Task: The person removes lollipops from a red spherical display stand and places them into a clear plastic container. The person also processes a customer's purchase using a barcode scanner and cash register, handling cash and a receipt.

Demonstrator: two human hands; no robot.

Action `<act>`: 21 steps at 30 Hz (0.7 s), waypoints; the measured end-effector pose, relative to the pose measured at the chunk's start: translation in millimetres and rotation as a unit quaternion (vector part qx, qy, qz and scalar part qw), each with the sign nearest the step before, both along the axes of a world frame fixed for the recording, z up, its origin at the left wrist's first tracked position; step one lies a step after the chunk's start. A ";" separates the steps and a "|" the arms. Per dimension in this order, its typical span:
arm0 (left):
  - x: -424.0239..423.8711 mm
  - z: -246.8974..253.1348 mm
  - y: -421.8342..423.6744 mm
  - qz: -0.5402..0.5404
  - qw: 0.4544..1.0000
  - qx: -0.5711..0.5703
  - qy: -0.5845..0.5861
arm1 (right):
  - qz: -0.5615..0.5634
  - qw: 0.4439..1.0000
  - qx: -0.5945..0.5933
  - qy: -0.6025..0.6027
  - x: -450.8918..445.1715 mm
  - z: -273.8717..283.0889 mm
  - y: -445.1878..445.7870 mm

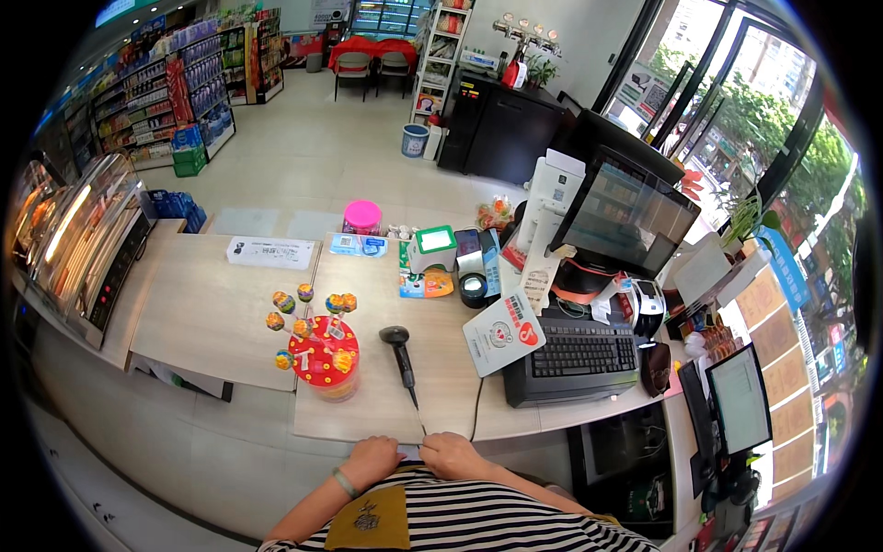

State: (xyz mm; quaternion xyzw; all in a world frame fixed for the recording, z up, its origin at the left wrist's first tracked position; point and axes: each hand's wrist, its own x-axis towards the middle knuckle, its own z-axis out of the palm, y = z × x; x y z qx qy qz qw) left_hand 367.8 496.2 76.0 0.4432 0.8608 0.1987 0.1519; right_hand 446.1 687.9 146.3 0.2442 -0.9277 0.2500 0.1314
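My left hand [374, 458], with a pale bangle on its wrist, rests near the counter's front edge with its fingers curled. Close beside it is my right hand [453, 456], also curled. A small pale patch shows between the two hands; whether either hand grips it cannot be made out. Just beyond them a black handheld barcode scanner [399, 355] lies on the wooden counter [441, 407], its cable running towards my right hand. To its left stands a red-topped tub [324, 386] with several wrapped lollipops [304, 292] stuck upright in its lid.
On the right are a black keyboard [583, 350], a tilted white sign card [503, 334], a touchscreen monitor [626, 210] and a receipt printer [648, 307]. A green-and-white box [433, 248] and a pink-lidded jar [362, 218] line the back edge. A glass-covered food warmer [90, 234] stands far left.
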 end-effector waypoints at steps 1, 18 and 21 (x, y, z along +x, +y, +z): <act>-3.6 0.1 -6.8 0.000 1.000 -0.004 -0.001 | -0.001 1.000 0.001 -0.001 -3.0 -0.3 -7.0; -45.2 17.2 -88.4 -0.026 0.999 -0.040 0.022 | -0.157 0.808 -0.216 0.525 -7.8 257.3 12.7; -55.2 23.7 -82.5 -0.047 0.997 -0.041 0.047 | 0.018 0.753 -0.205 0.625 11.4 299.7 17.4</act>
